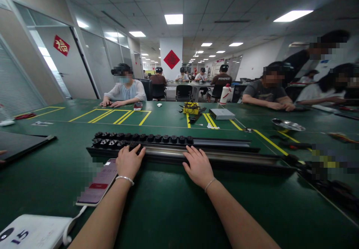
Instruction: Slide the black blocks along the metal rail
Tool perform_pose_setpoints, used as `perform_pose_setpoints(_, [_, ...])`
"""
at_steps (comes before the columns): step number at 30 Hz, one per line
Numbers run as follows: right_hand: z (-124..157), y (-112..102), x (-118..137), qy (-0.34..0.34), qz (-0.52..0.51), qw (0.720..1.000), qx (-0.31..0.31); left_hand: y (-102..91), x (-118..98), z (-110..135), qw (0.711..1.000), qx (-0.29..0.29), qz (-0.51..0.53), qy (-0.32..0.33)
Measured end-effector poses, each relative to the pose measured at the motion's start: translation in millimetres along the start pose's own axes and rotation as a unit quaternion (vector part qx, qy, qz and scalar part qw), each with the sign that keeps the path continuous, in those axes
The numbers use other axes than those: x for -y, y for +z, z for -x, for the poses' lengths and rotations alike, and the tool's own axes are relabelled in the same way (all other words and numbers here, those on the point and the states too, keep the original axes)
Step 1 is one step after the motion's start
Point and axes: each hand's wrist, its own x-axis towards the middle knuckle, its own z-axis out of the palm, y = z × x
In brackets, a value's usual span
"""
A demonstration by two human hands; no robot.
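- White device marked "15" (36,228), lower left, cabled to a smartphone (97,185)
- Left hand (129,163), fingers loosely spread, rests on the front black rail (165,152) beside its black knobs (105,143)
- Right hand (198,166), fingers extended, lies on that rail's bare metallic stretch
- Rear black rail (224,143), just behind, carries a longer knob row (150,138)
- Yellow box (190,110) heaped with cables (191,105) stands beyond

Bright ceiling panels (173,19) light a dim scene from above, leaving the tabletop (168,204) dark and soft glare along the metal rail (165,151). Wide-angle distortion stretches the edges, and pixelated blocks mask several patches, mostly at right.
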Motion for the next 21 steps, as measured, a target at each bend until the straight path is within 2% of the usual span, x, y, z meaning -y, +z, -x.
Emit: perform_pose_setpoints(21, [-0.3,-1.0,0.4,0.003,-0.001,1.000,0.004,0.1,0.1,-1.3,0.999,-0.009,-0.011,0.034])
